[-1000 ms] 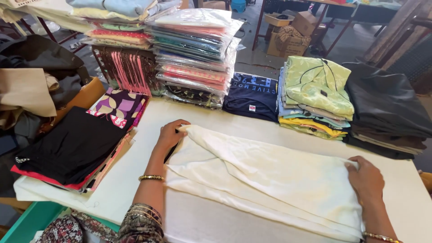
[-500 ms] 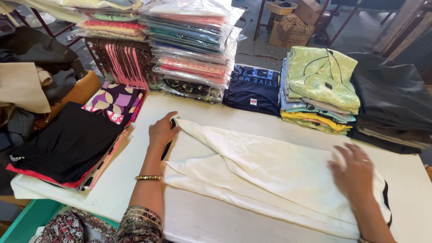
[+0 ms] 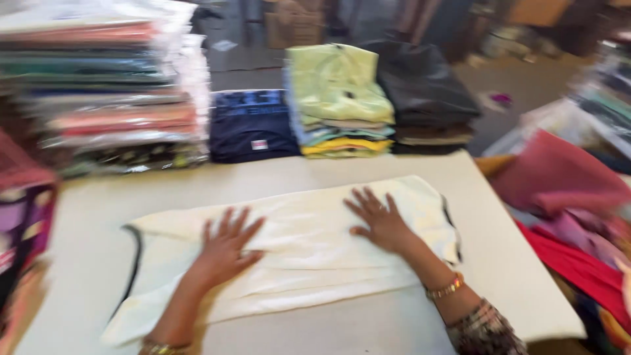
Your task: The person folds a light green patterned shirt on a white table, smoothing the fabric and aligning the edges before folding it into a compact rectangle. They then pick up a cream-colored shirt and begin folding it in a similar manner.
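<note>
Both hands have moved toward mid-frame: left hand (image 3: pixel 227 246) and right hand (image 3: pixel 376 220) press flat, fingers spread, on the cream garment (image 3: pixel 296 256), gripping nothing.

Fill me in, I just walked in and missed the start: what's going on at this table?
A person is pressing both hands flat on a cream garment with dark trim, spread across a pale table. The left hand rests on its middle, the right hand nearer the right end, fingers spread. Neither hand has a grip on the cloth. Behind it sit a folded navy shirt, a stack of green and yellow shirts, a dark pile and bagged garments. The picture is blurred.
</note>
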